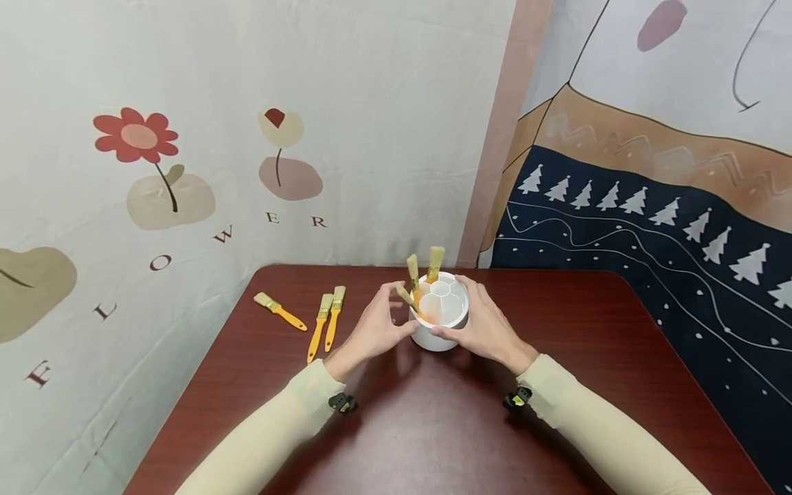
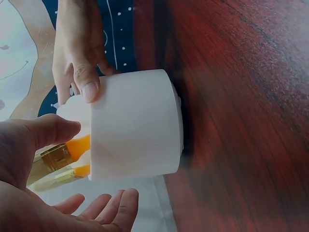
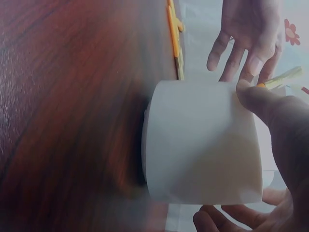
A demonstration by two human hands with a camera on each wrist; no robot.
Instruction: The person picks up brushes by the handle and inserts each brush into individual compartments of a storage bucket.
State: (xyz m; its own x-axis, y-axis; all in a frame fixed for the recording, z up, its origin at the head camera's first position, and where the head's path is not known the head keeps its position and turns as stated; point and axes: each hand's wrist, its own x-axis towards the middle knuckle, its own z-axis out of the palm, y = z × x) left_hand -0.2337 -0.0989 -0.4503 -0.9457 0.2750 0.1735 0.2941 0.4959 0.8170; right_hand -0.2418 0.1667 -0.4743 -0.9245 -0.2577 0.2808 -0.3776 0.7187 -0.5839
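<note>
On your worktop (image 1: 433, 440), 3 brushes (image 1: 319, 326) lie left of the pot (image 1: 436, 338) between your hands (image 1: 489, 326); 3 more brushes (image 1: 436, 261) stand in it.

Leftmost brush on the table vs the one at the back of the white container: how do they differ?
Pose: the leftmost brush lies on the table; the back brush stands roughly upright in the white container, bristles up.
Visibility: the leftmost brush shows its whole handle; the back brush shows only a bit of orange below its metal band.
Shared: both have pale bristles and orange-toned handles.
</note>
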